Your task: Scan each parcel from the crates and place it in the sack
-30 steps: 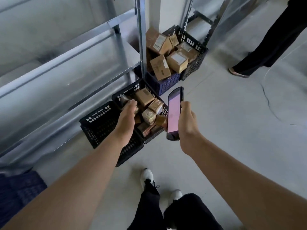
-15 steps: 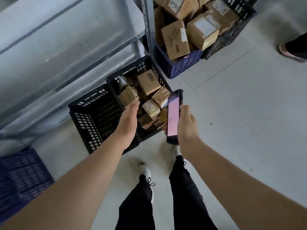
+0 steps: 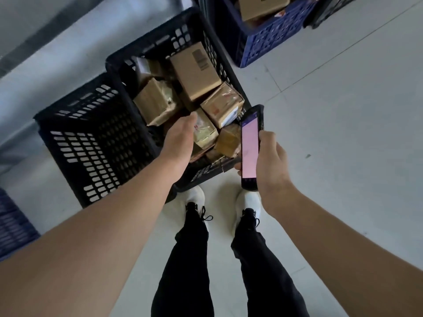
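Observation:
A black crate (image 3: 187, 28) on the floor in front of my feet holds several brown cardboard parcels; the biggest parcel (image 3: 194, 74) lies at the back with a barcode on top. My left hand (image 3: 179, 138) reaches down into the crate over a tape-wrapped parcel (image 3: 206, 131); its fingers are hidden behind the hand, so contact is unclear. My right hand (image 3: 270, 161) grips a black handheld scanner (image 3: 249, 149) with a lit pink screen, just right of the crate. No sack is in view.
A second black crate (image 3: 91, 143) stands against the first on the left, with no parcels visible in it. A blue crate (image 3: 265, 35) with boxes sits at the back right. Another blue crate (image 3: 13, 225) shows at the left edge. Grey metal shelving runs along the left.
I have stepped closer and look more steeply down. My left hand has gone further down into the crate among the parcels. The scanner stays in my right hand.

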